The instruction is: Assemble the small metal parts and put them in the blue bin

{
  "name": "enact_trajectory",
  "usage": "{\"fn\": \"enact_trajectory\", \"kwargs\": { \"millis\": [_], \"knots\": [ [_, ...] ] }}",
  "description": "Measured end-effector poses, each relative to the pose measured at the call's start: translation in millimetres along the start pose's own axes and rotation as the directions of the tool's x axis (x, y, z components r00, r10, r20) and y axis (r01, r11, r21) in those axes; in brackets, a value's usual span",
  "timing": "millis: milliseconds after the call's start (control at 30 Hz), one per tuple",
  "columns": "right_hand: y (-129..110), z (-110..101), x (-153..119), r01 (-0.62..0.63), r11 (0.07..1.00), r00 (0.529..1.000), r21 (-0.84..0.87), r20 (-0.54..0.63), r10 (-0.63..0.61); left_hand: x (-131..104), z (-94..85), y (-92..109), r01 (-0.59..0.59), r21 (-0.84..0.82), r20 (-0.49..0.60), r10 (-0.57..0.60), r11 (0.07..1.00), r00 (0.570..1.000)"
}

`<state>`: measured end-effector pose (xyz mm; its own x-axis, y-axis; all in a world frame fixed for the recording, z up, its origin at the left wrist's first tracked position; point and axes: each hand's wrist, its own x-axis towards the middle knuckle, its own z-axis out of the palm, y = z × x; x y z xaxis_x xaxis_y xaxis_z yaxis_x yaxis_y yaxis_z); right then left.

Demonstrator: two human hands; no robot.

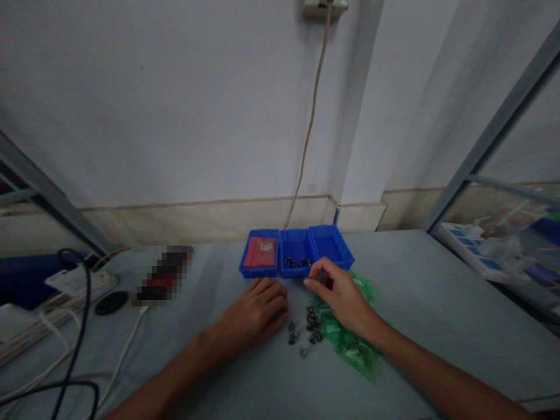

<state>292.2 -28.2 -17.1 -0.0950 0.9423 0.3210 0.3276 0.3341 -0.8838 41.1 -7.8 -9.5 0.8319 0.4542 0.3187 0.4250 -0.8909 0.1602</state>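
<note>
My left hand (265, 309) rests on the table with its fingers curled together, just in front of the left blue bin (258, 272); the inside of the hand is hidden. By the front edge of the middle blue bin (296, 234), my right hand (336, 290) has thumb and forefinger pinched; what is in the pinch is too small to name. Several small dark screws (290, 262) lie in that middle bin. Between my hands is a loose pile of screw-like metal pieces (312, 322). A green plastic bag (361, 356) lies crumpled under and beside my right hand.
A red packet (258, 252) fills the left bin, and a third blue bin (331, 245) stands at the right. To the left lie a pixelated object (164, 277), a black round disc (111, 303) and cables (83, 326). Grey metal frames (455, 184) flank the table.
</note>
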Motion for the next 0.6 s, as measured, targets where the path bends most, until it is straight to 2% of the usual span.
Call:
{"fn": "enact_trajectory", "kwargs": {
  "millis": [100,367,600],
  "knots": [
    [2.8,0.0,1.7,-0.009,0.999,1.000,0.035,-0.005,0.009,0.4,-2.9,2.1,0.008,-0.021,0.008,-0.008,1.000,1.000],
    [4.9,-1.0,3.2,-0.026,0.998,1.000,0.063,-0.012,0.027,2.1,-15.5,17.8,0.009,-0.133,0.125,0.008,0.991,0.992],
    [4.3,-0.6,3.0,-0.021,0.998,1.000,0.051,-0.001,0.021,0.6,-4.5,9.0,-0.016,-0.052,0.069,0.020,0.999,0.997]
  ]
}}
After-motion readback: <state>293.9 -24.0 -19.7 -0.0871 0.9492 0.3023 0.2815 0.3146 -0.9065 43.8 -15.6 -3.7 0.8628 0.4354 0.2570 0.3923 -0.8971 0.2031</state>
